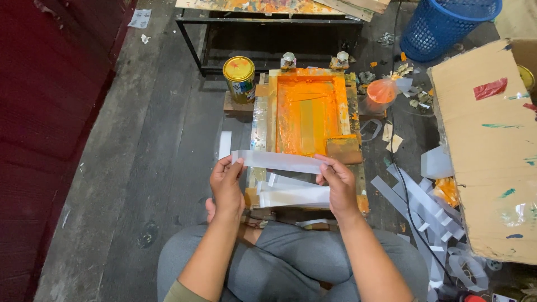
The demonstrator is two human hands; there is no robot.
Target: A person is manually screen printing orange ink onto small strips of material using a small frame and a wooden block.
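I hold a long white strip [278,161] stretched level between both hands. My left hand [226,187] pinches its left end and my right hand [337,184] pinches its right end. Under the strip lies a wooden printing screen frame [259,120] coated in orange ink, with a brown squeegee block [343,150] at its near right corner. More white strips [293,193] lie on the near part of the frame, just above my grey-clad knees.
A yellow-lidded tin [239,78] stands left of the frame. A cup of orange ink [380,94] sits to its right. A pile of white strips [430,212] and a black cable [411,207] lie right; beyond, a cardboard box [484,151] and blue basket [447,25]. A dark red wall [39,123] runs along the left.
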